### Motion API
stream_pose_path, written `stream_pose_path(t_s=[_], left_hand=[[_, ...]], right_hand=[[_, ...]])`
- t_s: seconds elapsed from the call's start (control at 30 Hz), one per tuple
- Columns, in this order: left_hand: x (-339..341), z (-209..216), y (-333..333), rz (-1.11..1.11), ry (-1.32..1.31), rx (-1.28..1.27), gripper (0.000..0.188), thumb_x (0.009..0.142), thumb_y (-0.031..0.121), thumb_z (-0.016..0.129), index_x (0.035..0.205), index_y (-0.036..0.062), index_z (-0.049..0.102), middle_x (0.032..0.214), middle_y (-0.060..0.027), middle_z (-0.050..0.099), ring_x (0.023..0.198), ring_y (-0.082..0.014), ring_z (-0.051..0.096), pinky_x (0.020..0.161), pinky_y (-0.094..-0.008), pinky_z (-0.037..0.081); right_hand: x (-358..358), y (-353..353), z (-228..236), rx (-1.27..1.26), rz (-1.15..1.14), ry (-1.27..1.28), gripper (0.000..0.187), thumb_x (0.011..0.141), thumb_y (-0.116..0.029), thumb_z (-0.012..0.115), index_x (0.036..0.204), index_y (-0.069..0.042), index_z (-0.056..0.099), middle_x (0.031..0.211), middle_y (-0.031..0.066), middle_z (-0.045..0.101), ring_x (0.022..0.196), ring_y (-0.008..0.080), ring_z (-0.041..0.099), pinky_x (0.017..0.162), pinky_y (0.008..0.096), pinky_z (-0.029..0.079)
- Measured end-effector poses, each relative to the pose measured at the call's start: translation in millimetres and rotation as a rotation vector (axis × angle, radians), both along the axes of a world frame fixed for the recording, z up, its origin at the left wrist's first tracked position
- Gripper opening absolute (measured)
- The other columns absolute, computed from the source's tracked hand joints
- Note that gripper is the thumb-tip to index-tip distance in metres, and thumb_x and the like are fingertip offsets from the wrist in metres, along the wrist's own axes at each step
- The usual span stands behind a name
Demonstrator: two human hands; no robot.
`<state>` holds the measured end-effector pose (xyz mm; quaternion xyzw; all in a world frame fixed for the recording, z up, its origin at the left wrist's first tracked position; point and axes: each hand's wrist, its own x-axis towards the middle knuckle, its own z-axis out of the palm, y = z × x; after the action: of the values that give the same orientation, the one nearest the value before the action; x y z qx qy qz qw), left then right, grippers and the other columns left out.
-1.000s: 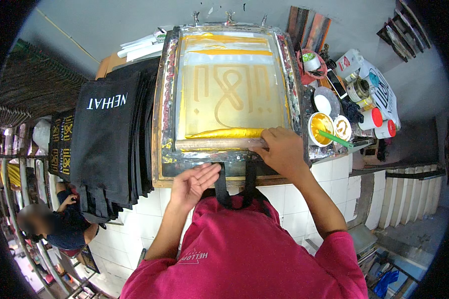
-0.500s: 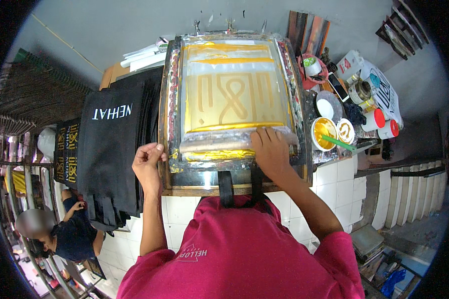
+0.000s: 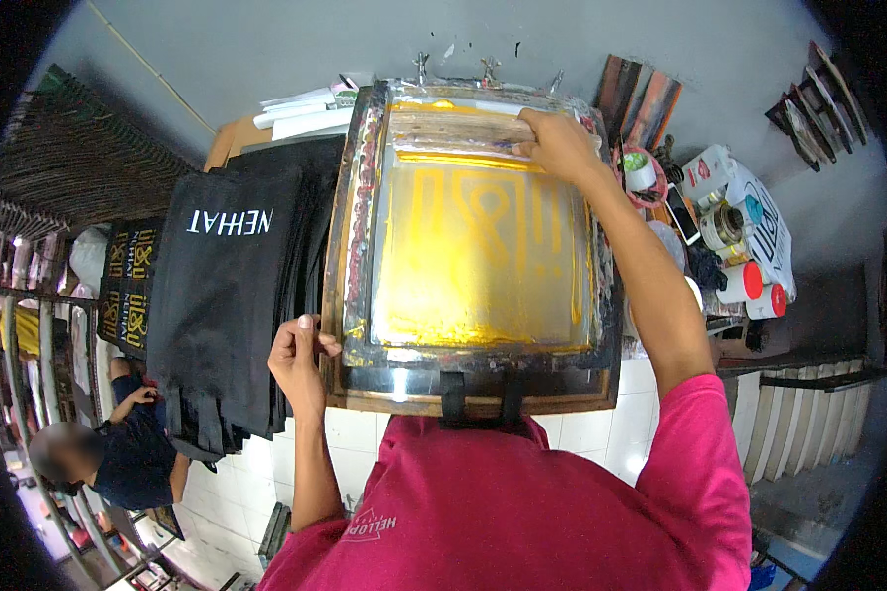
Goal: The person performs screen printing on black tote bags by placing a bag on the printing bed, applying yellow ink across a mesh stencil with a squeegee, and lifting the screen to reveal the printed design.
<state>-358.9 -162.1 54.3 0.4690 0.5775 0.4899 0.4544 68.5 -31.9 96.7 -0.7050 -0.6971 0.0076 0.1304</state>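
Note:
My right hand (image 3: 560,146) is closed on the right end of a wide wooden squeegee (image 3: 448,128) at the far part of a printing screen (image 3: 361,256). Yellow ink (image 3: 434,286) coats the mesh, thicker at its near edge, and a looped design with upright bars shows through. My left hand (image 3: 300,362) is loosely closed by the left edge of the wooden board (image 3: 562,402), fingertips against it, with nothing visible in them. Two black straps (image 3: 452,396) stick out from under the screen's near side and hang over the board's edge.
Black tote bags (image 3: 217,295) are stacked left of the screen. On the right stand red-lidded jars (image 3: 739,283), a phone (image 3: 682,217), a pink basin (image 3: 650,177) and tins. More squeegees (image 3: 636,98) lean on the wall behind. Another person (image 3: 133,453) sits at the lower left.
My right hand has moved the squeegee from the screen's near end to its far end. Ink over the design looks brighter yellow. My left hand has stayed by the board's left edge.

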Motion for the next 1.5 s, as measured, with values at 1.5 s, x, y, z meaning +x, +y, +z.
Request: stream_pose_path(t_s=[1.5], left_hand=[[49,17,-5,-0.764,0.740,0.559,0.036,0.070,0.010,0.083,0.103,0.0045,0.073,0.100,-0.0109,0.074,0.093,-0.0314,0.068,0.086,-0.0420,0.052]], right_hand=[[-105,-253,-40,0.056,-0.065,-0.076,0.043,0.060,-0.037,0.087,0.088,-0.012,0.067,0.090,0.0052,0.063,0.089,0.0278,0.065,0.074,0.0424,0.053]])
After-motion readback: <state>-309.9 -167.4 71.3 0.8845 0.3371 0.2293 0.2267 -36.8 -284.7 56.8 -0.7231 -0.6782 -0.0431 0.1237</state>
